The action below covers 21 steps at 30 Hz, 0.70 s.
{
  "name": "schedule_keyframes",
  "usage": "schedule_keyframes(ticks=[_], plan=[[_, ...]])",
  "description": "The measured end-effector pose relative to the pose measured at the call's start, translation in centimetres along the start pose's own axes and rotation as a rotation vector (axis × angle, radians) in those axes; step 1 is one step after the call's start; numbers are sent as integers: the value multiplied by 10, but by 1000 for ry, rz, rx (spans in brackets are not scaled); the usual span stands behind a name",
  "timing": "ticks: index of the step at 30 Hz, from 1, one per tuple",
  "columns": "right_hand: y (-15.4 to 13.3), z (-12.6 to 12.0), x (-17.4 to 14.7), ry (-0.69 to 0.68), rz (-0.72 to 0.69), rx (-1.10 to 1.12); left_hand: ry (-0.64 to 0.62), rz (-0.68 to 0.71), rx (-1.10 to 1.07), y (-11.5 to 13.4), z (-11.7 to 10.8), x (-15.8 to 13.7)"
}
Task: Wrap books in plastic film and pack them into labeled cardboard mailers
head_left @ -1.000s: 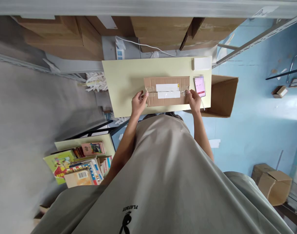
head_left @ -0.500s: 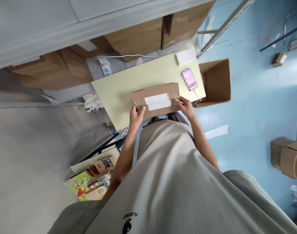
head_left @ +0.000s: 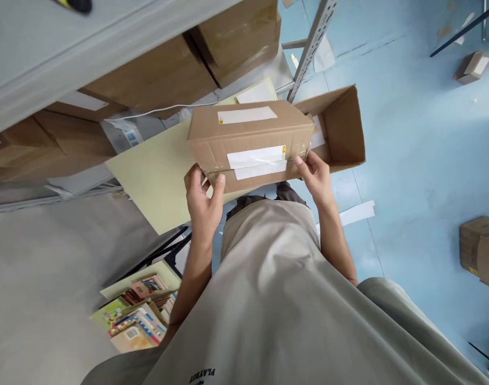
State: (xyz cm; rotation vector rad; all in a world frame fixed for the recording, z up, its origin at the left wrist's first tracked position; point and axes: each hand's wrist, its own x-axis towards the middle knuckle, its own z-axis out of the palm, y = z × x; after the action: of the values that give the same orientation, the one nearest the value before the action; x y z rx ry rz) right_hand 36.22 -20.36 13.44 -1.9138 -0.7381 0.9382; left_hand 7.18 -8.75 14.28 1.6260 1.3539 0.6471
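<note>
Between my hands is a brown cardboard box (head_left: 204,149), held above the pale yellow tabletop (head_left: 148,176). White labels show on its upper face and on the face toward me, where clear tape runs along the seam. My left hand (head_left: 204,200) grips the lower left corner, thumb on the near face. At the right end, my right hand (head_left: 316,179) holds it with the thumb pressed on the near face. The fingers behind the box are partly hidden. Behind its right end stands an open cardboard box (head_left: 342,128).
Large cartons (head_left: 148,69) fill the shelf under a grey top (head_left: 100,59). A perforated metal post (head_left: 312,51) rises near the table's far corner. Books (head_left: 136,315) are piled at lower left. More boxes (head_left: 480,251) and a paper strip (head_left: 356,213) lie on the blue floor.
The box has risen from the tabletop toward me, so it looks larger and shows more of its upper face. Both hands keep hold of it. It now covers where the phone lay.
</note>
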Motion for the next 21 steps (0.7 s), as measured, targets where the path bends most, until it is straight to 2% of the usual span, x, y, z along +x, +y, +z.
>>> schedule_keyframes(ticks=[3,6,9,12,14,16,18,21], plan=[[29,-70,33,113,-51,-53,-40,33,41,56,68,3],[74,-148,59,253,-80,-48,-188,28,-48,99,151,9],[125,-219,79,391,-74,-28,-393,-89,-274,112,243,18],[171,-273,95,453,-2,-69,-613,-414,-456,101,326,26],[196,-296,106,414,83,-160,-679,-629,-444,90,367,28],[219,-309,117,349,176,-252,-676,-787,-412,78,396,27],[241,-315,128,277,248,-305,-649,-870,-403,67,414,24],[271,-313,147,208,290,-331,-619,-876,-427,49,431,23]])
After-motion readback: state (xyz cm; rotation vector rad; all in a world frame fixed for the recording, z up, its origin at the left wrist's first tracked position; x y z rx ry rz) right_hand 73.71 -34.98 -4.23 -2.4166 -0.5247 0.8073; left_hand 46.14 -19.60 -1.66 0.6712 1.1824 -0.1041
